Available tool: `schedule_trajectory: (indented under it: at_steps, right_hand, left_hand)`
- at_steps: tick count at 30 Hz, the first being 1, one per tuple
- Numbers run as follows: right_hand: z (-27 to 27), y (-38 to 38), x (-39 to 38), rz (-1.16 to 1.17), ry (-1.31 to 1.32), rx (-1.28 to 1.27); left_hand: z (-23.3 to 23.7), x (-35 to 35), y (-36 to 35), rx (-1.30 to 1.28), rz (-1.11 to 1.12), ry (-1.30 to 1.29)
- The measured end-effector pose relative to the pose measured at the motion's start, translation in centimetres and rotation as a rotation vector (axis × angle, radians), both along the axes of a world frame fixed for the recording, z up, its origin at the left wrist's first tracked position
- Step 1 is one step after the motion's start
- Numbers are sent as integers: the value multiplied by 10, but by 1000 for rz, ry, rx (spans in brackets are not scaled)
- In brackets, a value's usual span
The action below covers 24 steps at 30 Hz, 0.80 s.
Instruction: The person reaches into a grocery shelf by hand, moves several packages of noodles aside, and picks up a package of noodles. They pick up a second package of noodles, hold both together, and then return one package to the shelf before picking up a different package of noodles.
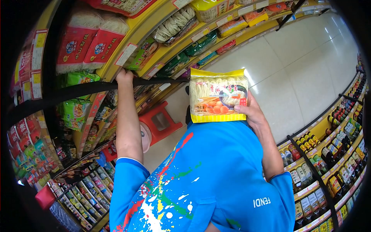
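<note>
A yellow-edged noodle package [218, 96] is held upright in front of the blue shirt. My right hand [251, 109] grips it by its right side, thumb across the front. On the left, my left hand [124, 76] reaches to the yellow shelf edge [116, 62], just below a white price label [126, 54]. Its fingers are mostly hidden, so whether they hold anything does not show. Near that hand are a green packet [143, 53] and large red noodle bags [104, 44].
Shelves of packaged noodles run along the left and top. Under my left arm stand a red stool [158, 121] and a pink round object [145, 137]. Shelves with bottles [309, 141] curve along the right. Pale floor tiles [286, 62] lie between.
</note>
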State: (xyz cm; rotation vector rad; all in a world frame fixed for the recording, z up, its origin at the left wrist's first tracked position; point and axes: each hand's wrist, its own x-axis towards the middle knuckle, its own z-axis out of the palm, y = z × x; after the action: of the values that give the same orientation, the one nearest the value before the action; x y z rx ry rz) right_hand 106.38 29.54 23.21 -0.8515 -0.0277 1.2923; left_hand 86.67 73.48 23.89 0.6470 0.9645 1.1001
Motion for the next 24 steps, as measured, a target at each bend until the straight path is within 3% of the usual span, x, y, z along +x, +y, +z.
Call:
schedule_trajectory:
  at_steps: [6,13,19,24]
  right_hand:
    - [3,3,1,2,6,15]
    - [10,9,3,38,1,41]
    - [21,21,2,87,-27,63]
    - [31,31,0,173,-118,50]
  left_hand:
    - [-7,3,-15,114,120,211]
    - [-2,2,-80,-107,121,352]
    - [29,15,-206,-238,-567,138]
    - [42,11,-255,-174,-718,159]
